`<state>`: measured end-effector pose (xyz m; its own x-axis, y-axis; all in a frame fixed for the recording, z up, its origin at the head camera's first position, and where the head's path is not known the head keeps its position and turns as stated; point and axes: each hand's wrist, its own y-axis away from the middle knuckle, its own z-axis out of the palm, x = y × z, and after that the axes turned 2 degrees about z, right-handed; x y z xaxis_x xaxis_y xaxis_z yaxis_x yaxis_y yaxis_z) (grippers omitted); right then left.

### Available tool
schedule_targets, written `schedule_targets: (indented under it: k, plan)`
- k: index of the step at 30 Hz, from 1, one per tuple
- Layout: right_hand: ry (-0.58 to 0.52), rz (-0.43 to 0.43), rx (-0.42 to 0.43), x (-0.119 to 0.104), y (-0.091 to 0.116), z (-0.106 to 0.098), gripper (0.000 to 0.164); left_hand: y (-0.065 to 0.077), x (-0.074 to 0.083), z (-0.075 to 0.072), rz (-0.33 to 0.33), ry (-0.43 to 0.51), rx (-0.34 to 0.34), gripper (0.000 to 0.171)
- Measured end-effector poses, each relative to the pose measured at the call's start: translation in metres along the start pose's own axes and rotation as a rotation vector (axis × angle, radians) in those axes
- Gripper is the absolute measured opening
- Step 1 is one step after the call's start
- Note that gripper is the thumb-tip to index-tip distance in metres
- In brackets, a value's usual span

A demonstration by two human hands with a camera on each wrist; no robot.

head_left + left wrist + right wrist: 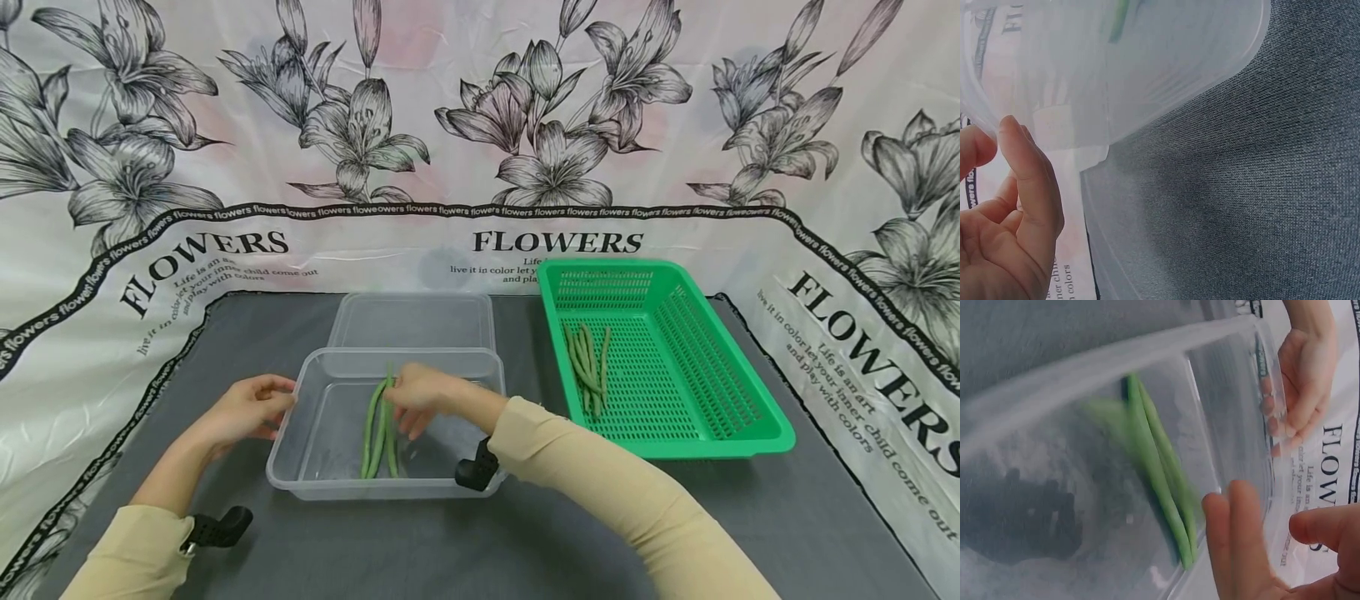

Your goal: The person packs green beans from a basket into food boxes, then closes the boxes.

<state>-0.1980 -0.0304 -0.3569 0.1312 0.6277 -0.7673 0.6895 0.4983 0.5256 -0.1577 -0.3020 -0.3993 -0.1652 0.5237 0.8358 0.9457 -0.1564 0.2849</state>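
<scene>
A clear plastic container [465,487] lies in front of me on the grey cloth. My left hand [251,408] pinches its left rim between thumb and fingers, as the left wrist view also shows [1016,206]. Several green beans [375,442] lie lengthwise inside the container. Over them is my right hand [420,398], fingertips at the beans' far ends. In the right wrist view its thumb [1319,525] and fingers [1241,531] stand apart with nothing between them. One green bean [1116,415] there is blurred, across two sharper ones.
A clear lid [412,321] lies flat behind the container. To the right stands a green plastic basket [750,433] with several more green beans [588,367] along its left side. A flower-printed sheet [420,150] rises behind the grey cloth [360,550].
</scene>
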Motion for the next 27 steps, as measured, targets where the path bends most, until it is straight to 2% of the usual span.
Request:
schedule_targets:
  k: [4,9,15,19,22,27]
  plan:
    - [0.081,-0.024,0.042,-0.001,0.001,-0.008,0.022,0.000,0.000,0.000,0.001,-0.001,-0.001,0.053]
    - [0.199,-0.128,0.105,-0.008,0.005,-0.026,0.020,-0.001,0.000,-0.001,0.001,0.000,-0.001,0.053]
    - [0.366,-0.270,0.223,-0.013,0.010,-0.055,0.019,-0.001,0.000,-0.001,0.003,-0.006,0.003,0.053]
    - [0.505,-0.366,0.336,-0.012,0.014,-0.076,0.018,0.000,0.000,0.000,-0.001,-0.006,0.007,0.052]
    - [0.544,-0.371,0.398,-0.010,0.017,-0.094,0.019,0.000,0.000,0.001,-0.004,0.000,0.002,0.052]
    - [0.561,-0.310,0.490,-0.001,0.023,-0.128,0.020,0.000,0.000,0.002,-0.006,0.003,0.001,0.053]
